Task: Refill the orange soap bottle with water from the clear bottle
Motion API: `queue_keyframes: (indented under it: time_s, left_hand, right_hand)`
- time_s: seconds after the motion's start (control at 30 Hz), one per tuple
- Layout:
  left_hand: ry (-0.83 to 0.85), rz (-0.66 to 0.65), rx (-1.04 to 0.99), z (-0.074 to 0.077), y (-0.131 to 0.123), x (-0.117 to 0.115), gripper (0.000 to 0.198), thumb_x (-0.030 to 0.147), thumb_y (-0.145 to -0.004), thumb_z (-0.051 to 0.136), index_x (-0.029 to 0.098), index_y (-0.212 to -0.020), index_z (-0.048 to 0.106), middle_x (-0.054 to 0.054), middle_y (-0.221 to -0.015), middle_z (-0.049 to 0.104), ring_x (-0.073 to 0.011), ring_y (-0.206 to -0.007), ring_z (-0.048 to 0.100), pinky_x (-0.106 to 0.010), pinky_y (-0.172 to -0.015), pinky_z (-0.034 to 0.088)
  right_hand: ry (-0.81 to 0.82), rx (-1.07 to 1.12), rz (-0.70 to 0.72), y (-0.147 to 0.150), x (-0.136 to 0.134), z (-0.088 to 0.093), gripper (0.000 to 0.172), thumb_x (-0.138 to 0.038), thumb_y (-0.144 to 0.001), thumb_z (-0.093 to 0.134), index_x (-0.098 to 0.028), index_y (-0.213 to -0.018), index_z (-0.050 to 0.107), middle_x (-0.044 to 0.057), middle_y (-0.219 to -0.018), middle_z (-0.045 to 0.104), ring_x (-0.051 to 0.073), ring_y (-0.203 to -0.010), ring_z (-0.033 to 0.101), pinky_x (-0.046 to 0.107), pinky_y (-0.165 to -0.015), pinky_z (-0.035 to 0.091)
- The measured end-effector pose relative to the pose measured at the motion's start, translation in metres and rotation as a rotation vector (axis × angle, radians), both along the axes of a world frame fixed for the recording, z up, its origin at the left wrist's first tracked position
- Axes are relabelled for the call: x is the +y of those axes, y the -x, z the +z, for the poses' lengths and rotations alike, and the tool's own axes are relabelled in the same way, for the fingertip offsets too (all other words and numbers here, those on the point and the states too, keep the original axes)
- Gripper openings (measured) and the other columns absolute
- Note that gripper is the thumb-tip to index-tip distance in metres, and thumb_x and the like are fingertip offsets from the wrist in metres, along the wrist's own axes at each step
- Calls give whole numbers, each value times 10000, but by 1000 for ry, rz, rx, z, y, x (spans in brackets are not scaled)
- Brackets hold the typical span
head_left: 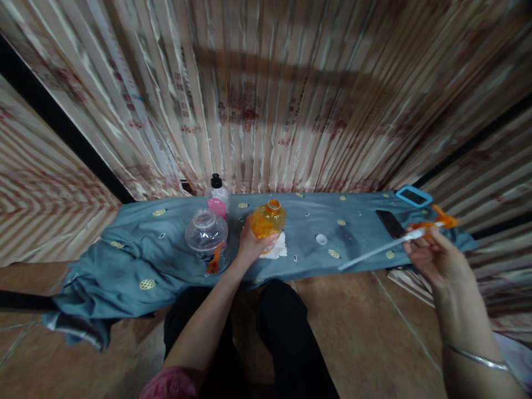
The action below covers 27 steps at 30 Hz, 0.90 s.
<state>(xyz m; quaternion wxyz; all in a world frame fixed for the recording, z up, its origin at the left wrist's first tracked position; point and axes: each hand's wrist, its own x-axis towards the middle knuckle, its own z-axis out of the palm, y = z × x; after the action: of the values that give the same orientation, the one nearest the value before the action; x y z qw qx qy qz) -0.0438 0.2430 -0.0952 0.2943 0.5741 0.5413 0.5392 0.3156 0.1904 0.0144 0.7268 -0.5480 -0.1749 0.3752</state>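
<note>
My left hand (252, 243) is closed around an orange see-through bottle (270, 219), whose round neck is uncapped and faces up. Under the bottle lies a piece of white tissue (277, 247). Out to the right, my right hand (430, 255) grips an orange spray nozzle (445, 217) with a white collar. Its long pale dip tube (369, 255) points left and down over the cloth's front edge. Left of the orange bottle stands a clear plastic jar (205, 235) with an open mouth and an orange patch low on its side.
A clear bottle with a black cap and pink label (217, 199) stands behind the jar. On the blue-green cloth (307, 213) lie a white round cap (321, 239), a dark phone (389, 224) and a blue-framed object (414, 195). A pleated curtain (266, 111) hangs behind.
</note>
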Motion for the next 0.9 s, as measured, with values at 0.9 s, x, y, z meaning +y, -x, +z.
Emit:
queue_keyframes:
  time_s: [0.9]
  left_hand:
    - [-22, -35, 36, -5, 4, 3, 670, 356, -615, 798, 195, -1196, 505, -97, -1181, 641, -261, -1092, 623, -429, -968, 493]
  right_hand:
    - [678, -789, 774, 4, 123, -144, 96, -236, -895, 618, -148, -929, 635, 5, -893, 667, 129, -722, 641, 295, -639, 561]
